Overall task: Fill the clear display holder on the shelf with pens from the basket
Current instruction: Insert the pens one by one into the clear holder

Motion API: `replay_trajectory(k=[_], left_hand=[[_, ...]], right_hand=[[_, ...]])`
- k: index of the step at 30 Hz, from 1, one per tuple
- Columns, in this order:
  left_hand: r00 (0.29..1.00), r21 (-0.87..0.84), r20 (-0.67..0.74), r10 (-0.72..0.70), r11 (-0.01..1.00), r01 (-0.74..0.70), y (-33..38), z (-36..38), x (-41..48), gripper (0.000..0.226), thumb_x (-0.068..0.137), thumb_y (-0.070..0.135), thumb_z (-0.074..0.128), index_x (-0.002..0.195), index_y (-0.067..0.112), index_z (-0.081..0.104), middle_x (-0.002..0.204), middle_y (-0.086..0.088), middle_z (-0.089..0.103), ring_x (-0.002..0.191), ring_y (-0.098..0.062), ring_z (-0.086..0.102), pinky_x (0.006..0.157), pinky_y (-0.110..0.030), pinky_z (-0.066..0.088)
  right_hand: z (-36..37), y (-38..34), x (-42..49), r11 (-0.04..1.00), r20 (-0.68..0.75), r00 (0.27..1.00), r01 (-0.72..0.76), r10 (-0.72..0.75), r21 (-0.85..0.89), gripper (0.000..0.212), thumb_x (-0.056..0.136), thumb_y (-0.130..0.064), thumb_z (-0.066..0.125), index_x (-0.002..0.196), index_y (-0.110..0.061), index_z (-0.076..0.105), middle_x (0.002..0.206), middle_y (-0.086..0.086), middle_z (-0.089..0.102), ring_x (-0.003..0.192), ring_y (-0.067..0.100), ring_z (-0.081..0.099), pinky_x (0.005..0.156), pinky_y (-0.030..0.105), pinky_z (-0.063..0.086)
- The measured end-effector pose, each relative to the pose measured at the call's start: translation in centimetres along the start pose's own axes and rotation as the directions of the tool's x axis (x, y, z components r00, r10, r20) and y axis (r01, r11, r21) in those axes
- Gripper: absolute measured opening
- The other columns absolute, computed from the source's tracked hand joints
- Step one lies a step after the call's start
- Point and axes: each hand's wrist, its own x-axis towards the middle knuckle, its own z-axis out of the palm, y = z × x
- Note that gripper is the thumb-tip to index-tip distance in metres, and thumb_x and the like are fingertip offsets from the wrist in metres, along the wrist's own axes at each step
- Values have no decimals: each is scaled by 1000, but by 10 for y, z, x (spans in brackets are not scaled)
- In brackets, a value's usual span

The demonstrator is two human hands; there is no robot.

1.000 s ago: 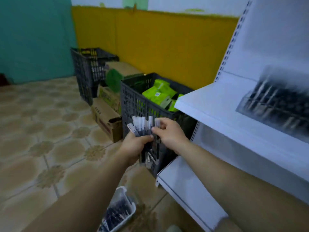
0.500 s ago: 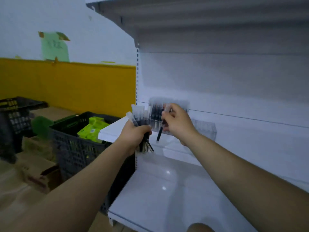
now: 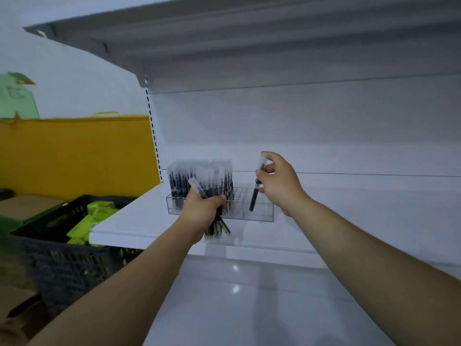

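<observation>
head cam | wide-angle, worn on head | faces forward at shelf (image 3: 134,221) | close | single view

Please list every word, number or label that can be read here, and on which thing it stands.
No text can be read.
Green paper on the wall: faint marks, too blurred.
Green packets in the dark basket: labels too small.
Pens in the clear holder: no legible print.

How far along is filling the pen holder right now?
Done: the left part of the clear plastic display holder is packed with upright black pens. In hand: the right hand pinches one black pen, tip at the empty right section; the left hand grips a bundle of spare pens. Left: the right section's slots.
</observation>
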Motion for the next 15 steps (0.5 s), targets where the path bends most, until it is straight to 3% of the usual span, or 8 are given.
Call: replay_trajectory(k=[4,9,15], left_hand=[[1000,-17,18,16,1000,-16,-7,1,15,13,88,4,65,98,-4,61,78,-13,65,68,-23,61,60,-29,49],[997,-77,71,7,997,-1,-19,0,39,10,88,3,65,90,11,61,80,-8,67,74,-24,64,69,-33,51],[994,-114,112,-3,993,16,-32,-5,61,6,90,1,62,88,6,63,72,-7,66,66,-18,63,67,-29,49]], right_hand=[[12,8,20,1000,-80,997,12,-13,-7,16,94,-14,56,110,-16,58,88,-4,61,90,25,64,88,50,54],[24,15,50,1000,-118,993,14,-13,5,27,96,-18,54,123,-20,58,79,-3,64,86,23,68,88,45,55],[46,34,81,1000,-154,988,3,-7,-26,26,96,-14,54,122,-14,60,77,-3,64,82,20,68,88,43,55]])
